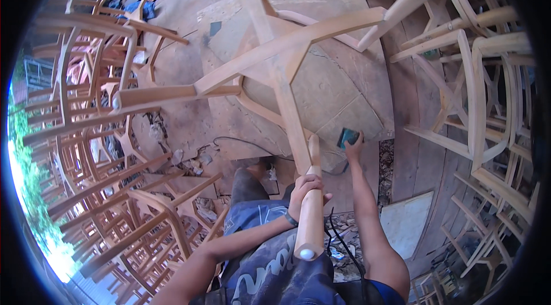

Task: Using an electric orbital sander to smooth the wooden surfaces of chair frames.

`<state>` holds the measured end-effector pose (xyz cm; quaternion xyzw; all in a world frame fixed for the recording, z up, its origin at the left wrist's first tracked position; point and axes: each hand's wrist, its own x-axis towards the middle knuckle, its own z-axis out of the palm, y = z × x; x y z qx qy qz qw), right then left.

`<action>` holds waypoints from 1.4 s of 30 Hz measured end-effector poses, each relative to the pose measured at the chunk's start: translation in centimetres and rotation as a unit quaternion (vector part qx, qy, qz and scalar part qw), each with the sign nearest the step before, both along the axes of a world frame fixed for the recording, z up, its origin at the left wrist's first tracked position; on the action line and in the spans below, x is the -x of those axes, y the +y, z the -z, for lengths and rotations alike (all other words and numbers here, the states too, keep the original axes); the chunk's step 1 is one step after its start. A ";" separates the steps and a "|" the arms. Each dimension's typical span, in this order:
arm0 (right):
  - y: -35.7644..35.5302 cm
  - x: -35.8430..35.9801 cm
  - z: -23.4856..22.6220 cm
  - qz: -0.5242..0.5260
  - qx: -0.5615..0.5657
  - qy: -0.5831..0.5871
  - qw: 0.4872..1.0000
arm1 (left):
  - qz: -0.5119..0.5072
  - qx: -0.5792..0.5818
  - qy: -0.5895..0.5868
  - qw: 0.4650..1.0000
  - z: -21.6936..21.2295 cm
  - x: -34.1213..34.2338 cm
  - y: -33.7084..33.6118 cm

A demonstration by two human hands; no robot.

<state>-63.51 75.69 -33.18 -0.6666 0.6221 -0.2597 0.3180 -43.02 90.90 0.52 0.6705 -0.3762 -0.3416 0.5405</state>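
A bare wooden chair frame (278,70) stands upside down in front of me, its X-shaped brace on top and its legs pointing towards me and outward. Around the nearest leg (310,226), below where it joins the brace, my left hand (306,193) is closed. Lower and to the right, my right hand (354,149) grips a small teal hand tool that looks like a palm sander (346,137). A dark cord shows just below that hand. The sander is apart from the near leg, over the edge of the board. My fingers partly hide it.
Many wooden chair frames are stacked on the left (123,213) and on the right (473,104). Under the chair lies a worn flat board (344,92). A dark cable (244,141) crosses the floor, with scraps and shavings (198,161) nearby. A pale panel (406,222) lies at lower right.
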 end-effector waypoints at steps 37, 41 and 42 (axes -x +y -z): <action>17.1 -38.5 -2.9 -0.334 -0.073 0.233 0.911 | 0.125 0.240 0.056 0.961 5.4 -53.3 -0.7; 13.6 -45.0 -0.5 -0.357 0.045 0.173 0.917 | 0.126 0.250 0.084 0.956 5.5 -53.4 -0.6; 13.0 -47.2 -0.9 -0.357 0.039 0.170 0.918 | 0.129 0.254 0.087 0.955 5.4 -53.5 -0.5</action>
